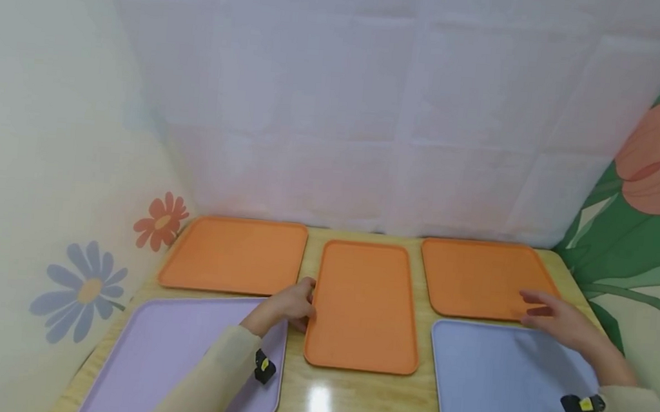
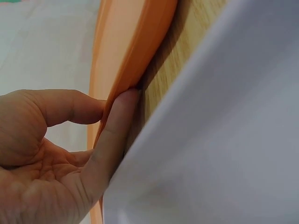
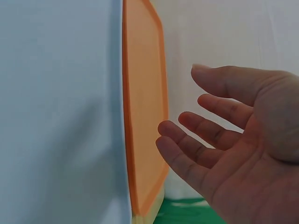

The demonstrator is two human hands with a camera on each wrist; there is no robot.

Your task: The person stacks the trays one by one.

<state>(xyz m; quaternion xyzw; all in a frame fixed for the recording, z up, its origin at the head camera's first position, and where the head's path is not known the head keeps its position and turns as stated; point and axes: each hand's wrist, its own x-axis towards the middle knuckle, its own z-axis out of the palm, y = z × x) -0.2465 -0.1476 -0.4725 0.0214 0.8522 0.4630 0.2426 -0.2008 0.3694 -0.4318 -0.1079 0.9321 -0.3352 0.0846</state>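
Note:
My left hand point(image 1: 289, 306) pinches the left rim of the middle orange tray point(image 1: 364, 306), which lies lengthwise on the table. In the left wrist view the thumb presses the rim from above, while a finger point(image 2: 117, 121) reaches along its outer side and under the edge. My right hand point(image 1: 559, 321) hovers near the front right corner of another orange tray point(image 1: 484, 279), above the far part of a blue tray point(image 1: 503, 375). Its fingers are relaxed and spread, with nothing held, as the right wrist view also shows.
A third orange tray point(image 1: 239, 254) lies at the back left, with a purple tray point(image 1: 179, 343) in front of it, partly under my left sleeve. The wooden table point(image 1: 361, 402) meets a white cloth point(image 1: 373, 106) behind. Painted walls stand on both sides.

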